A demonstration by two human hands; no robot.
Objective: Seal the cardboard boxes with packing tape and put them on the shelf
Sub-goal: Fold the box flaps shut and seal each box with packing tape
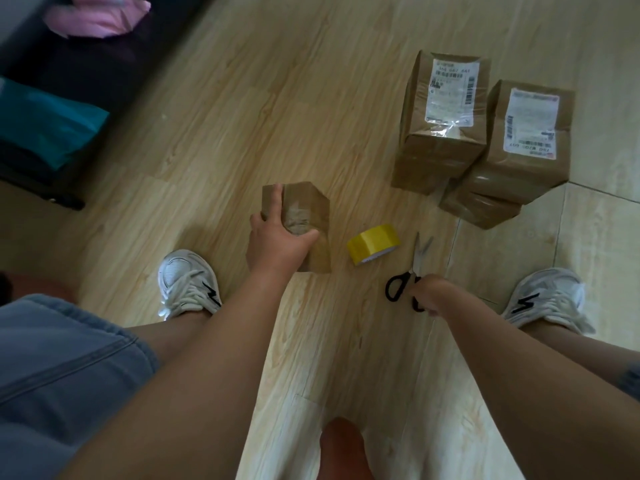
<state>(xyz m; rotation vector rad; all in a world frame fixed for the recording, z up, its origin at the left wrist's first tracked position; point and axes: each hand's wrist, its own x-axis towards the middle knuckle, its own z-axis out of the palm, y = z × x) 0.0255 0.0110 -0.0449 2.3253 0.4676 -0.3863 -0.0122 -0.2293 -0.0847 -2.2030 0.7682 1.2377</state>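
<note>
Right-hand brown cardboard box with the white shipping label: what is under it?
A lower, tape-wrapped brown cardboard box lies beneath the labelled box; only its near end shows. The rest, including its top, is covered.

Dim, flat indoor light with a yellowish cast, brightest across the floor (346,81) toward the top right, sinking to near black over the dark furniture (69,109) at top left. Soft, faint shadows only, at the foot of the small box (311,209) and beside the stacked boxes (440,157). White glare on the clear film over the labels (450,95); a dull gleam on the tape roll (374,244) and on the blades of the scissors (420,252). Strong wide-angle bending at the edges, with the forearms (207,375) stretched large at the bottom. Slightly soft overall: label print unreadable, pink cloth (100,19) smeared, a blurred reddish blob (341,445) at bottom centre.
</note>
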